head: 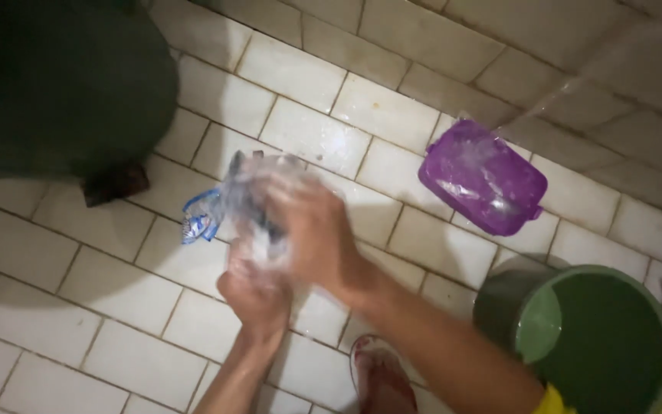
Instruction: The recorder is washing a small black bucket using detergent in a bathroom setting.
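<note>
Here, head view:
Left hand (254, 295): grips the bottom of a clear plastic bag (250, 195), middle of the frame
Right hand (316, 234): closed on the bag's side
Purple tub (483, 178): upper right, on the tile floor (116, 253)
Green bucket (588, 337): lower right

A purple tub (484, 178) lay on my tiled floor (109, 268), a green bucket (591, 337) near it, a dark barrel (55, 77) well apart.

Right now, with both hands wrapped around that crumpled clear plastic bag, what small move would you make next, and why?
Probably shift the plastic bag toward the green bucket on the right. Both the left hand and the right hand grip it over bare wet tiles, while water already streams onto the purple container, so rinsing looks likely, though motion blur hides details.
</note>
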